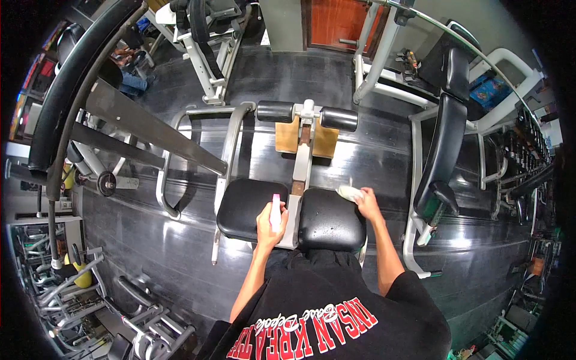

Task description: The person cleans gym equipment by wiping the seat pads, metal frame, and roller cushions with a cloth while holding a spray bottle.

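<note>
Two black padded seats lie side by side in front of me, a left pad point(249, 207) and a right pad point(331, 223). My left hand point(270, 227) is closed around a white bottle with a pink tip point(276, 211), held upright over the inner edge of the left pad. My right hand point(368, 205) grips a pale cloth point(349, 192) at the far right corner of the right pad. Small wet-looking specks show on the right pad's surface.
Beyond the pads stand black foam rollers point(339, 119) on a white post. A slanted metal beam point(156, 129) reaches in from the left. At the right is a bench with a black backrest point(441, 144). A person's leg point(133, 83) shows at the upper left.
</note>
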A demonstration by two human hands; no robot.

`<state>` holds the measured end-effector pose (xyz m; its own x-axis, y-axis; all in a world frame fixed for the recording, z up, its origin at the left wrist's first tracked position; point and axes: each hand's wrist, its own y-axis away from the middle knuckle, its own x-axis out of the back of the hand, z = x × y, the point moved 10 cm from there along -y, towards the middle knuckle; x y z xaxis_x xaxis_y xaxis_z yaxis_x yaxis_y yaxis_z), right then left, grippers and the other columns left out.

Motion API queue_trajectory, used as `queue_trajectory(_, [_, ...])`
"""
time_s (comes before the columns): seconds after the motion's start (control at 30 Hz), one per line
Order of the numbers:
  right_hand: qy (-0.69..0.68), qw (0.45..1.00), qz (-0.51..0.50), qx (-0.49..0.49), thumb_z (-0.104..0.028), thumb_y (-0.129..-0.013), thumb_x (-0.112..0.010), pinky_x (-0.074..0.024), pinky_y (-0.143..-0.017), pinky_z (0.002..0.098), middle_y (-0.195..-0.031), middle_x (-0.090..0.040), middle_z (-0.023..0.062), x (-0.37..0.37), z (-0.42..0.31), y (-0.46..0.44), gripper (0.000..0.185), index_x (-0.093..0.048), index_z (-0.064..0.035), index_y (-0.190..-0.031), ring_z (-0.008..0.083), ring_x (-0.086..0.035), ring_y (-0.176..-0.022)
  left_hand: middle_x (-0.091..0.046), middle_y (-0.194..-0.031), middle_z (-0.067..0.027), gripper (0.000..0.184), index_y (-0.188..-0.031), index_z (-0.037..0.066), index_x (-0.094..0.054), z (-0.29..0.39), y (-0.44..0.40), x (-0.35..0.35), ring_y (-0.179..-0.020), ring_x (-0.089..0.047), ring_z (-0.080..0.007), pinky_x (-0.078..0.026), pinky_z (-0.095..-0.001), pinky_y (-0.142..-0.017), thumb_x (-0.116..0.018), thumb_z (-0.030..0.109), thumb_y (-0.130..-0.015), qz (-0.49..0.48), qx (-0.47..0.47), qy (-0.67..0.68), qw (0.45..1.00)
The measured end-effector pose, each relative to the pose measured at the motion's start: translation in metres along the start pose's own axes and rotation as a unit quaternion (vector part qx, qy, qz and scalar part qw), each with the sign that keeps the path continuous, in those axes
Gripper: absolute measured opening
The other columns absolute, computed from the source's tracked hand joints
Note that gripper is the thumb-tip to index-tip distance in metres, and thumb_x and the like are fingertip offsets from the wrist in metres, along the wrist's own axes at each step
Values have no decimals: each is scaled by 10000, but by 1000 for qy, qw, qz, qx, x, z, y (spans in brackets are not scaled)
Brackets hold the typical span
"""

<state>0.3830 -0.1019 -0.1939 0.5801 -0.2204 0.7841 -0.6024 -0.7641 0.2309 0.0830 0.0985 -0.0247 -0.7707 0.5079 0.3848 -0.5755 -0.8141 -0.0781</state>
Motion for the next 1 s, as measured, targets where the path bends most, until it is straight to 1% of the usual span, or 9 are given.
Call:
queue_trajectory(0.07, [-51,998,20,-16,-158,-912,-638,-446,-1022,397,-1301,-543,193,1,-3,6,409,-579,13,-1279,385,-541,-1194,-630,-729,-30,182,-1055,13,-613,0,0,2,-596,-598,-84,-499,-254,-556,-675,82,-898,6,0,7,1000])
queue_trajectory(0.3, [7,999,42,2,-215,-906,-650,-478,-977,445,-1313,-556,144,12,-38,20,397,-605,-162,-1297,362,-563,-1172,-632,-743,-30,180,-1051,13,-617,-1,3,1,-601,-598,-88,-494,-252,-556,-676,80,-894,6,5,9,1000])
queue_trajectory(0.37, [9,1000,22,-8,-202,-904,-655,-481,-970,431,-1274,-590,146,16,-41,21,391,-610,-140,-1288,358,-581,-1155,-671,-850,-120,184,-1014,-4,-638,-4,5,0,-734,-677,-218,-527,-327,-677,-695,71,-856,4,46,26,999])
queue_trajectory(0.53, [-38,997,48,-48,-211,-904,-655,-502,-918,436,-1137,-679,147,13,-30,6,338,-641,-109,-1226,362,-634,-1071,-670,-847,-126,179,-1006,-4,-639,5,6,0,-724,-678,-225,-527,-328,-662,-697,69,-852,-2,36,6,999])
queue_trajectory(0.7, [18,994,-23,106,-288,-907,-636,-525,-861,453,-1124,-694,112,-53,-124,-34,287,-682,-152,-1155,351,-652,-1042,-673,-841,-128,176,-1003,-3,-642,14,3,-1,-714,-676,-228,-527,-334,-652,-697,61,-848,2,4,-7,1000])
queue_trajectory(0.77, [18,984,-72,161,-301,-907,-637,-526,-852,451,-1113,-695,91,-89,-166,-43,272,-688,-165,-1136,330,-656,-1050,-666,-792,-54,193,-1047,5,-629,16,4,-1,-617,-616,-119,-496,-277,-582,-685,81,-878,6,-30,-20,999])
queue_trajectory(0.8, [14,978,-104,179,-306,-906,-637,-524,-849,459,-1103,-695,76,-104,-182,-44,262,-691,-176,-1127,315,-656,-1060,-666,-792,-54,193,-1047,5,-629,17,5,-1,-617,-616,-119,-496,-277,-582,-685,81,-878,7,-31,-21,999])
queue_trajectory(0.87, [122,953,-157,228,-301,-900,-640,-502,-870,494,-1118,-692,38,-140,-191,-46,257,-693,-218,-1137,278,-644,-1096,-666,-793,-52,192,-1047,9,-630,12,5,0,-627,-617,-115,-496,-275,-589,-686,77,-877,13,-13,-25,1000])
queue_trajectory(1.0, [108,957,-152,222,-264,-887,-642,-468,-893,535,-1134,-692,18,-102,-165,-44,246,-693,-218,-1123,252,-637,-1091,-666,-793,-47,193,-1048,13,-631,5,6,-1,-634,-614,-108,-494,-271,-593,-688,75,-875,15,-3,-14,1000])
